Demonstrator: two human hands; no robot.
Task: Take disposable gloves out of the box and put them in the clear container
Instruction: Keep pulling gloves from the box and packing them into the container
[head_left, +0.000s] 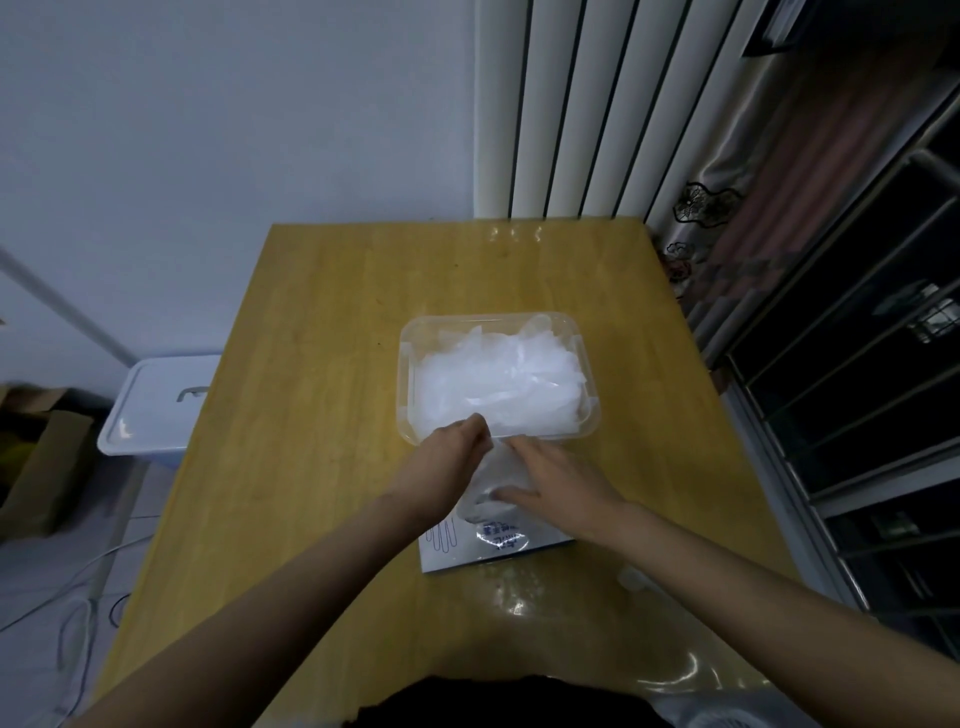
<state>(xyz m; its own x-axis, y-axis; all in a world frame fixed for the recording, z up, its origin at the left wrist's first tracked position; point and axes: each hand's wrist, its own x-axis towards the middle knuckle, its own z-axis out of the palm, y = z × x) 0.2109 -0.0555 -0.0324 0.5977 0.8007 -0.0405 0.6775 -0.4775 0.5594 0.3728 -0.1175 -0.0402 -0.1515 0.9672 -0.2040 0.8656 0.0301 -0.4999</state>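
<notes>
Pinch grip: left hand (448, 457) holds glove (502, 466), long axis running box (451, 552) to container (407, 364).

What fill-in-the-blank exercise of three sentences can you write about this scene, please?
1. The clear container holds a pile of ___.
2. The box lies on the wooden ___, nearer to the person than the container.
3. The left hand pinches a glove while the right hand rests on the ___.
Missing words: gloves; table; box.
</notes>
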